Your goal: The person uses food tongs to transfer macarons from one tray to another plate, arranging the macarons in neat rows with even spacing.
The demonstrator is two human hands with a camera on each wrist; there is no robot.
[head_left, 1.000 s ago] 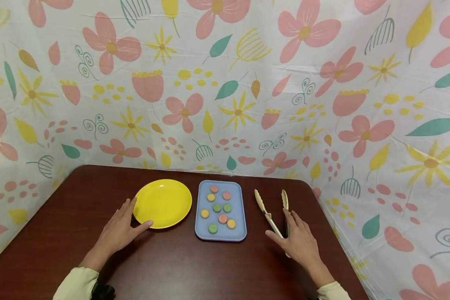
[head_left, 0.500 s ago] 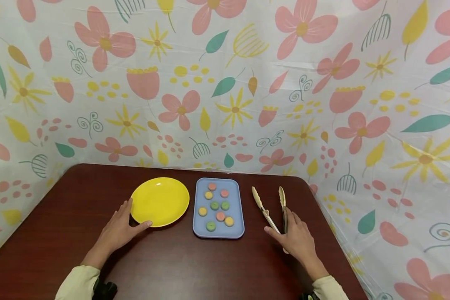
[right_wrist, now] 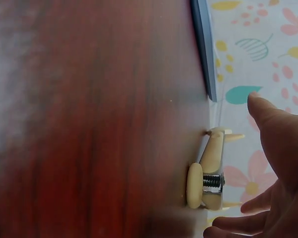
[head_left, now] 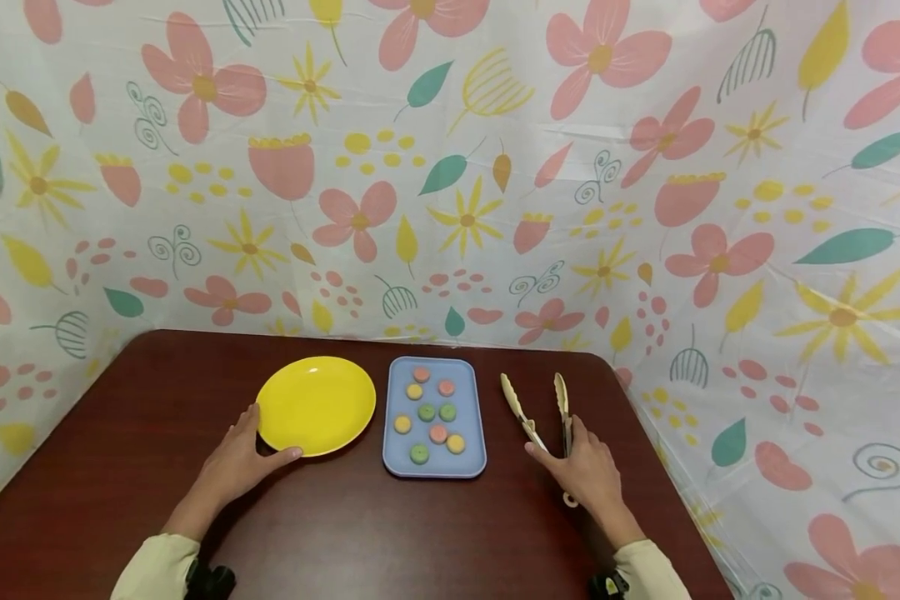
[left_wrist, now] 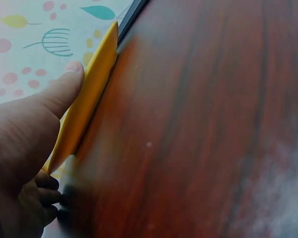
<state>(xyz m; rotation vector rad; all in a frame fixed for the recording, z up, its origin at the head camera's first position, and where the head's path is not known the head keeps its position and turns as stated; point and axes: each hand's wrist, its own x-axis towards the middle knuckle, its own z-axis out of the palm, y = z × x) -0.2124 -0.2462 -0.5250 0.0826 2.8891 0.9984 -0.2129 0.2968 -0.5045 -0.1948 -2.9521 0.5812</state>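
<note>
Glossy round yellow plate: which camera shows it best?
The head view: it shows the plate almost whole from above, the left hand at its rim. The left wrist view catches only its side, nearly edge-on; the right wrist view misses it.

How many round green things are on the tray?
3: one green piece near the tray's middle, another green piece just right of it, a third green piece toward the front-left corner.

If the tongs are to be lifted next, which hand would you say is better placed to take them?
Probably the right hand: it is at the tongs, spread open. The left hand is at the plate, with the tray lying between it and the tongs.
</note>
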